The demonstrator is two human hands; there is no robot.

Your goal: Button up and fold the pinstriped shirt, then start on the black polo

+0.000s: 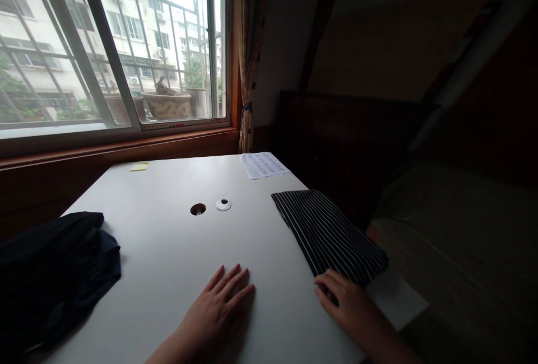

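Observation:
My left hand (221,306) lies palm down on the white table (168,274), its fingers stretched out and holding nothing. To its right, a folded black cloth with white stripes (330,229) lies along the table's right edge. The curled fingers of my right hand (342,301) are at the near corner of this cloth, and dark fabric appears between thumb and fingers. A dark navy, crumpled piece of fabric (54,274) lies at the left side of the table, apart from both hands.
Printed paper (264,165) lies at the table's far right corner, and yellow sticky notes (139,167) at the far left. A round cable hole (198,209) is beside its loose white cover (223,204). Beyond stand a barred window (138,50) and tied curtain (247,112).

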